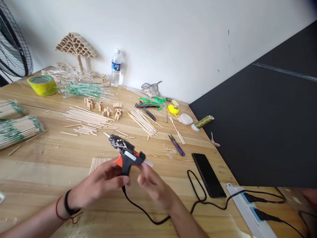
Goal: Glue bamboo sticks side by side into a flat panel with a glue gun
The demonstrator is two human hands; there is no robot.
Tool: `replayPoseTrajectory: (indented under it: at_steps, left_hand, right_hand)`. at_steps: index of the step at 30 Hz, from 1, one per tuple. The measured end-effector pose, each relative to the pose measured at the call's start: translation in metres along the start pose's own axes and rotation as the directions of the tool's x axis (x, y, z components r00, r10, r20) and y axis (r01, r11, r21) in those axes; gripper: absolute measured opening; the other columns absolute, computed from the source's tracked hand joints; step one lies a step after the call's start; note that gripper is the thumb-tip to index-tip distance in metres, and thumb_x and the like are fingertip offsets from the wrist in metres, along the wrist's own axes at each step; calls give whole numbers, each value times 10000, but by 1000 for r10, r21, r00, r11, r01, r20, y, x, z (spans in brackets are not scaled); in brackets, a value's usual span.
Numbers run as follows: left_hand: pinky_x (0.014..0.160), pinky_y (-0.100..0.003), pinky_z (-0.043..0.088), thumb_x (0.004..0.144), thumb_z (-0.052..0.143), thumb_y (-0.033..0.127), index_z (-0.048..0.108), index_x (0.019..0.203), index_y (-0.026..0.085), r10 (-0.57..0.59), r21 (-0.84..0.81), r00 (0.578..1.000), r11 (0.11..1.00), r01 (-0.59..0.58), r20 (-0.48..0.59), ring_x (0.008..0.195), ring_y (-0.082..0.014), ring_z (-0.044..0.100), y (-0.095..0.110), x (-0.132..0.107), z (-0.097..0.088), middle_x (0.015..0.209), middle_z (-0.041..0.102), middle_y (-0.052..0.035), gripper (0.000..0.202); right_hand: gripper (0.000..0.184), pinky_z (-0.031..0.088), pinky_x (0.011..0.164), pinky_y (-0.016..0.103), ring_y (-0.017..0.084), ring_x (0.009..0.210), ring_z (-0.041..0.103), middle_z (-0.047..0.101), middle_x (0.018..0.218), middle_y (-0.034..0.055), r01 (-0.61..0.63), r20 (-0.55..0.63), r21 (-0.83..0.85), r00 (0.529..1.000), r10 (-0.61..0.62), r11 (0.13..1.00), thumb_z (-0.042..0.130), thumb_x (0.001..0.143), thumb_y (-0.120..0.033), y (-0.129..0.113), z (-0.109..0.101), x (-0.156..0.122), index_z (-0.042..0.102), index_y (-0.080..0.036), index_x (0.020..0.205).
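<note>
Glue gun (126, 154), in the head view, hangs just above the wooden table (49, 172), its handle grasped by the left hand (99, 183), while the right hand (151, 184) reaches the glue stick (148, 162) at its rear, whether gripping it I cannot tell.

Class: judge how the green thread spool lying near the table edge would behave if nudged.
The thread spool lies on its side, so it would probably roll, perhaps off the table edge close by. Wound thread likely makes it grippy and light, not fragile.
</note>
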State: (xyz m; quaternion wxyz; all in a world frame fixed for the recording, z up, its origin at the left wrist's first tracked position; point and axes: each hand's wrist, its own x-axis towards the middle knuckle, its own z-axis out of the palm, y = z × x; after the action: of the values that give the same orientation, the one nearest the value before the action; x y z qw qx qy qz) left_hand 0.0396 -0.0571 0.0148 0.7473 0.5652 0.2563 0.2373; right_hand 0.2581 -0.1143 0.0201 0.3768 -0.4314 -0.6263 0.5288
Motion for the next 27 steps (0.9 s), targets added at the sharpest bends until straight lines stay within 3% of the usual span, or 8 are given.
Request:
replayPoseTrajectory:
  at_steps: [3, 5, 7, 10, 15, 19, 23, 27]
  left_hand:
    - [832, -341, 518, 987, 660, 405, 697, 1056, 174, 63, -42, 998, 997, -63, 1, 906, -223, 664, 2, 2, -8, 977, 718, -86, 245]
    - [753, -317, 512, 976, 671, 380, 688, 1027, 168, 78, -133, 997, 988, -78, -4, 778, -177, 654, 3, 4, -11, 959, 701, -70, 218]
    - [668, -289, 486, 948, 705, 357, 675, 1039, 171, 63, -198, 998, 978, -66, -22, 661, -130, 607, 5, 5, -11, 940, 684, -48, 209]
    - [604, -264, 433, 958, 699, 375, 649, 1078, 170, 31, -182, 999, 983, -36, -34, 607, -109, 551, 8, 6, -9, 867, 658, -26, 242]
    - [571, -252, 361, 951, 701, 472, 636, 1108, 164, -27, -105, 997, 994, 18, -78, 584, -94, 479, 6, 6, -8, 773, 571, 19, 352]
    - [554, -247, 323, 958, 684, 521, 637, 1145, 153, -30, -57, 997, 998, 26, -72, 591, -91, 440, 3, 6, -8, 751, 529, 31, 415]
    - [548, -241, 304, 960, 680, 532, 624, 1045, 158, -8, -34, 995, 999, 5, -100, 578, -92, 394, 0, 6, -7, 655, 474, 59, 388]
    - [519, -228, 295, 893, 757, 540, 578, 916, 181, 10, -60, 979, 998, -22, -205, 551, -83, 369, -2, 9, -5, 622, 455, 75, 402]
  right_hand:
    - [337, 462, 1120, 417, 256, 1268, 629, 704, 1297, 92, -53, -302, -344, 952, -57, 937, 558, 1030, -475, 9, -39, 6, 686, -259, 1254]
    - [300, 508, 1035, 413, 255, 1120, 668, 731, 1145, 89, -237, -596, -519, 789, -149, 821, 533, 1003, -455, 23, -71, 6, 725, -240, 1086]
    - [289, 477, 1038, 500, 303, 1098, 632, 701, 1140, 149, -366, -735, -510, 655, -174, 779, 540, 956, -400, 41, -101, 3, 712, -192, 1058]
    - [191, 412, 1060, 589, 357, 1072, 601, 688, 1018, 172, -497, -834, -453, 529, -154, 740, 636, 829, -326, 65, -132, -4, 713, -175, 917]
    - [79, 461, 996, 518, 312, 889, 639, 689, 891, 133, -554, -890, -359, 447, -95, 751, 661, 726, -232, 79, -148, -12, 711, -184, 763]
    - [152, 456, 999, 512, 322, 926, 639, 710, 929, 154, -508, -923, -279, 377, -80, 815, 670, 772, -338, 73, -151, -14, 693, -188, 769]
    - [423, 519, 900, 480, 283, 876, 654, 704, 908, 110, -332, -910, -165, 415, -13, 929, 644, 822, -574, 58, -133, -4, 674, -178, 966]
    - [495, 599, 809, 442, 221, 778, 689, 701, 863, 55, -131, -723, 29, 682, 111, 991, 715, 794, -643, 41, -77, 13, 665, -185, 978]
